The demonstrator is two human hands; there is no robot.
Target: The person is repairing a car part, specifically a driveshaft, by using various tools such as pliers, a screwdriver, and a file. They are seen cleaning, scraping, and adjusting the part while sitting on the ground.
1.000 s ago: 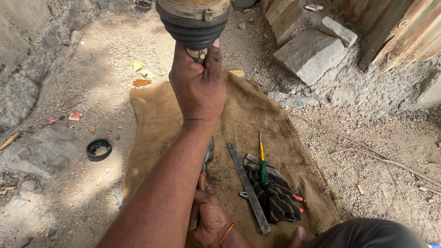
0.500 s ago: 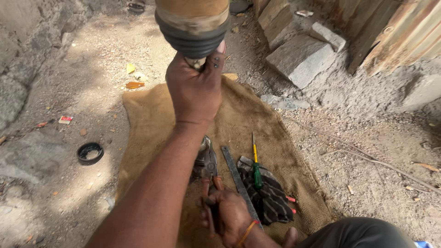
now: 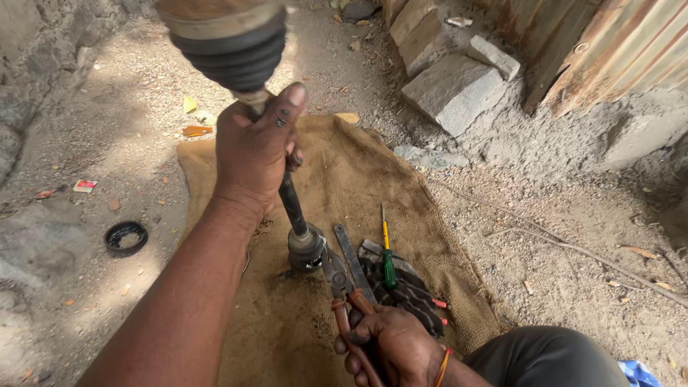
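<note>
The person's left hand is clenched around the axle shaft, standing upright on the burlap sack. The right hand, which half a second ago lay nearer, now grasps red-handled pliers, their tip at the shaft's lower joint.

One scrap of packaging on the ground.
I see a small red-and-white wrapper lying flat on the dirt, far left of the burlap sack.
</note>
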